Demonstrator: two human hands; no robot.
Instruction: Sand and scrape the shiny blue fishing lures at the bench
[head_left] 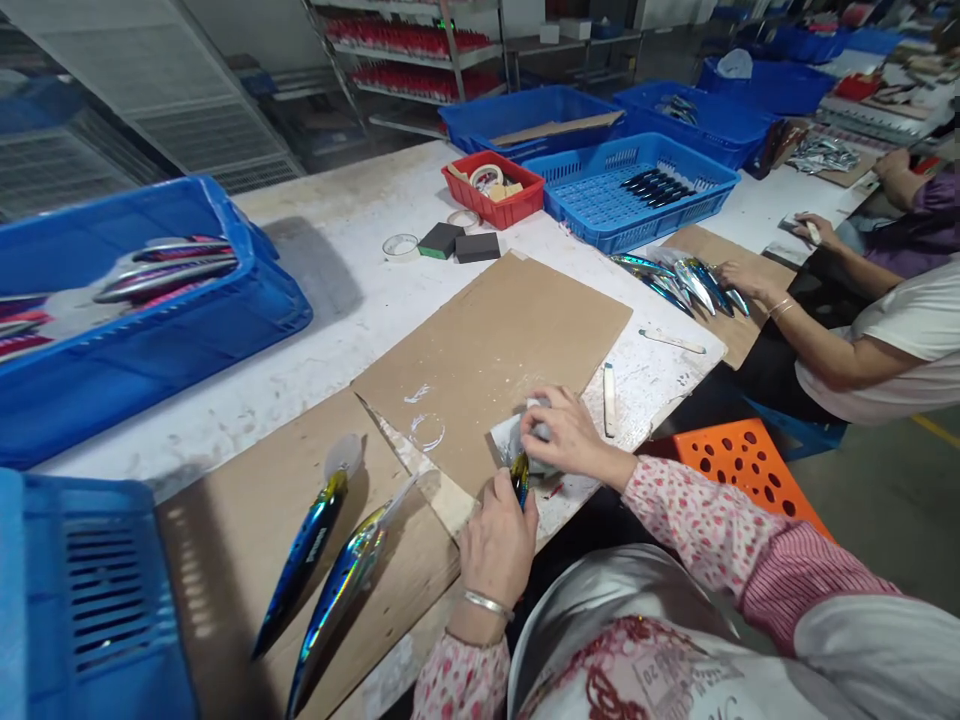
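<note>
In the head view my left hand is wrapped round a fishing lure. Only the lure's yellow and dark end shows between the fingers; the rest is hidden. My right hand is closed in a pinch just beyond that end. What sits between its fingertips is hard to make out. Under the right hand, a whitish sheet or cloth lies at the cardboard's edge. Two blue and yellow lures, a nearer lure and a darker lure, rest on a board to the left, each with a clear lip.
Cardboard covers the table ahead, with two sanding blocks behind it. A blue bin holds lures at left. A red tray and a blue basket stand behind. Co-workers' hands handle lures at right.
</note>
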